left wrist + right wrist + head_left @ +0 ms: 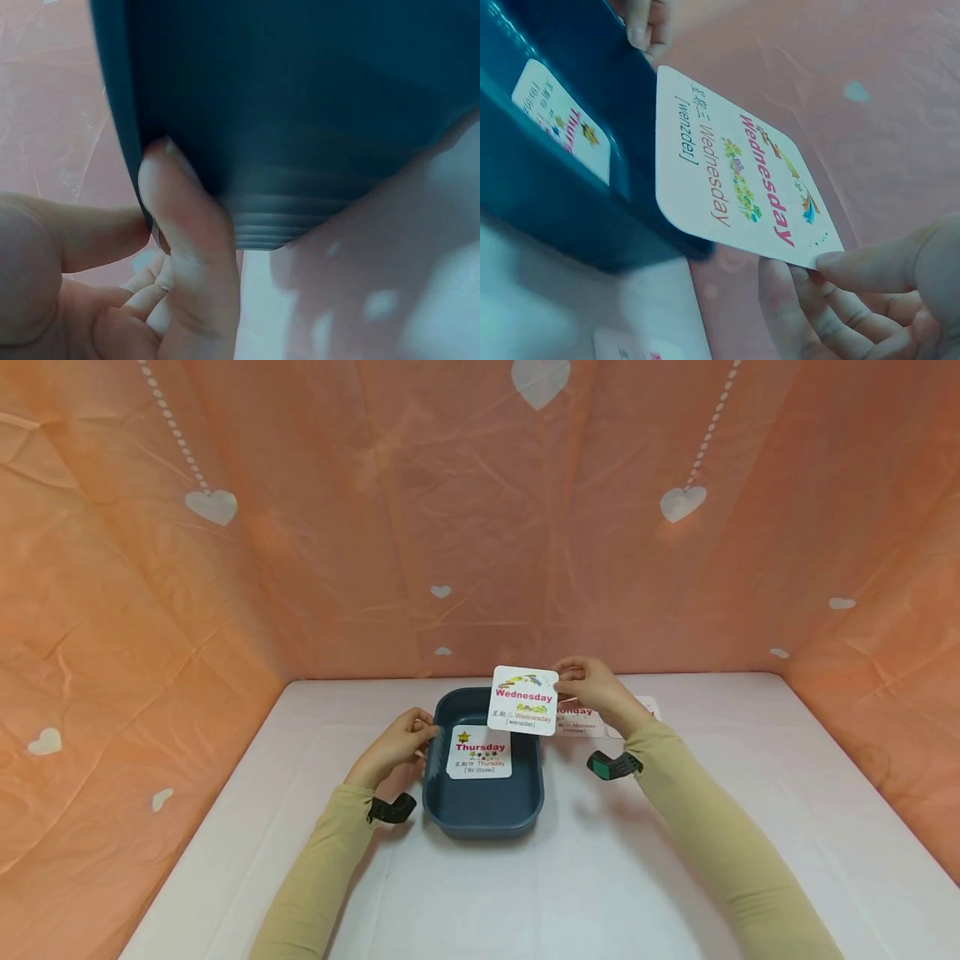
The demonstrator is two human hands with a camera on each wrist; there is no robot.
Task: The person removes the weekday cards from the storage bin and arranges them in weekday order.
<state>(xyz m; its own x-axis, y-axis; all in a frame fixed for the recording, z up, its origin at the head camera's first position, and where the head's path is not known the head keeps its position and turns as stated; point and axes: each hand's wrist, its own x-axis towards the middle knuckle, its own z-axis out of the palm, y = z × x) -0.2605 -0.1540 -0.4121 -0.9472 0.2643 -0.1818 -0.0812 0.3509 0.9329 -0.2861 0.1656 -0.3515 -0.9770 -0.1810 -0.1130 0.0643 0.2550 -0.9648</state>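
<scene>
My right hand (596,689) pinches the right edge of a white square flash card (522,700) printed "Wednesday", between thumb and fingers. That card hangs over the right rim of a dark blue plastic tray (482,810). Inside the tray lies a "Thursday" card (480,752), face up. On the tray's left side, my left hand (397,745) grips the rim; in the left wrist view the thumb and a finger (191,232) pinch the tray wall. The right wrist view shows the Wednesday card (735,172) tilted, its corner held by the thumb.
A "Monday" card (579,724) lies right of the tray, partly behind the right hand. Another white card (649,703) lies beside it, mostly covered by the wrist. All stand on a white table (465,902), with an orange curtain (480,527) with hearts behind and at the sides.
</scene>
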